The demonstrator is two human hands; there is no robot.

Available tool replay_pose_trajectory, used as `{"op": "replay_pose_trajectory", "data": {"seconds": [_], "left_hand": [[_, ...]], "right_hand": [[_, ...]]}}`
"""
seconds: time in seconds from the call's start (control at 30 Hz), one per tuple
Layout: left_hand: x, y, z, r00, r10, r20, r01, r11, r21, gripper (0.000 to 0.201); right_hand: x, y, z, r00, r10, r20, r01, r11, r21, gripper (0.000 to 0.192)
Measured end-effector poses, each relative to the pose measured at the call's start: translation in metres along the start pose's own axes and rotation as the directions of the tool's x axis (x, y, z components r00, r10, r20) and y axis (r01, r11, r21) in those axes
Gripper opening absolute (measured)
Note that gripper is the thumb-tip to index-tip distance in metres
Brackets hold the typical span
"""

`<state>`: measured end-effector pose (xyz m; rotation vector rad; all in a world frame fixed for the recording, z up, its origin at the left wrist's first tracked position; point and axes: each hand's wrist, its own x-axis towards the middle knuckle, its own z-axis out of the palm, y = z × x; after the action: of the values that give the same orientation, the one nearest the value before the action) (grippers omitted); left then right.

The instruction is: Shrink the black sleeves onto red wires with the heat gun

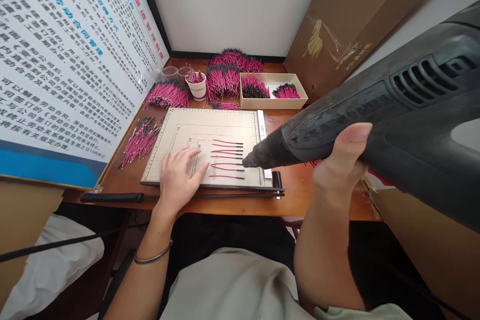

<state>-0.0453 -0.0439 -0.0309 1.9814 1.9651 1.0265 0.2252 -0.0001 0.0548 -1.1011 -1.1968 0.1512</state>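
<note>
My right hand (339,167) is wrapped round the handle of a large dark heat gun (348,100). The gun's narrow nozzle points left and stops at the black-sleeved right ends of several red wires (227,164). These wires lie spaced apart in a column on a paper cutter board (202,119) with printed grid lines. On the board's left part rests my left hand (179,177), palm down with fingers spread. Its fingertips are close to the wires' left ends; whether they touch any wire I cannot tell.
Bundles of red wires (168,94) lie at the back of the wooden table, around a paper cup (197,89) of wires. An open box (273,102) holds more. The cutter's arm (112,197) runs along the front. A brown carton (330,25) and a printed board (56,50) flank the table.
</note>
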Motion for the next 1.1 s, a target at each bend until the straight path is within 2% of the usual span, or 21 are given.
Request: {"op": "replay_pose_trajectory", "data": {"seconds": [0.1,0.17,0.3,0.47,0.67,0.93,1.1], "left_hand": [[-0.001,-0.002,-0.001,0.991,0.006,0.131,-0.018,0.996,0.089,0.051],[-0.001,-0.004,-0.003,0.980,0.010,0.198,-0.038,0.989,0.141,0.056],[0.001,-0.012,-0.012,0.968,0.058,0.243,-0.100,0.982,0.162,0.056],[-0.003,-0.021,-0.014,0.976,0.136,0.168,-0.159,0.978,0.133,0.052],[-0.013,-0.024,-0.003,0.989,0.143,-0.033,-0.135,0.973,0.186,0.044],[-0.013,-0.024,-0.001,0.991,0.129,-0.033,-0.121,0.978,0.169,0.043],[-0.014,-0.023,0.001,0.991,0.127,-0.043,-0.118,0.978,0.174,0.041]], "right_hand": [[-0.002,0.000,0.001,1.000,0.009,0.012,-0.009,0.999,0.040,0.080],[-0.002,0.000,0.002,0.999,-0.010,0.031,0.008,0.999,0.049,0.074],[-0.002,0.000,0.004,0.999,-0.036,0.025,0.037,0.999,-0.011,0.071],[0.001,-0.003,0.005,1.000,-0.021,0.016,0.019,0.997,0.070,0.080],[-0.001,-0.003,0.009,1.000,-0.020,-0.014,0.019,1.000,-0.013,0.079],[0.008,0.006,0.025,0.995,0.064,-0.077,-0.061,0.997,0.044,0.091],[0.014,0.009,0.037,0.999,0.002,-0.035,-0.002,1.000,0.008,0.073]]}}
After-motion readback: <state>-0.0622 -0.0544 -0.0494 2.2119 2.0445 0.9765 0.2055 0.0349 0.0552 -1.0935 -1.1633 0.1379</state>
